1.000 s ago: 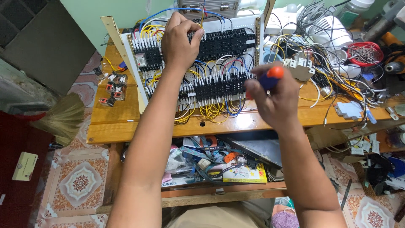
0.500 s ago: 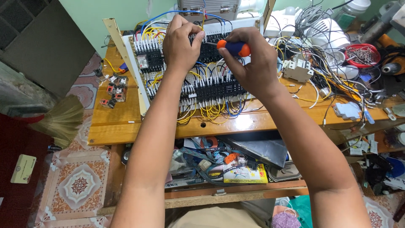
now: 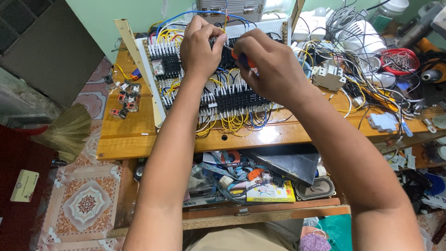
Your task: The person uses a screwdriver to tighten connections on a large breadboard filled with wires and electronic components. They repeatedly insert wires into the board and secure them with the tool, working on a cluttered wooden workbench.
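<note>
Left fingers point(image 3: 214, 33) pinching a wire at panel's point(image 3: 223, 88) twelve o'clock; right hand point(image 3: 269, 65) gripping screwdriver point(image 3: 241, 58): keep tip square, turn gently.

- My wooden workbench point(image 3: 139, 139) stands against a pale green wall point(image 3: 116, 11).
- Left of the workbench: patterned floor tiles point(image 3: 86, 204) and a straw broom point(image 3: 69, 130).
- Under the workbench: a cluttered lower shelf point(image 3: 260, 211).
- Light glares off the workbench's front edge.

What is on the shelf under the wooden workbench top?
On the shelf lie a dark triangular panel, a yellow booklet, an oval speaker and tangled wires. The person's forearms cover part of it.
</note>
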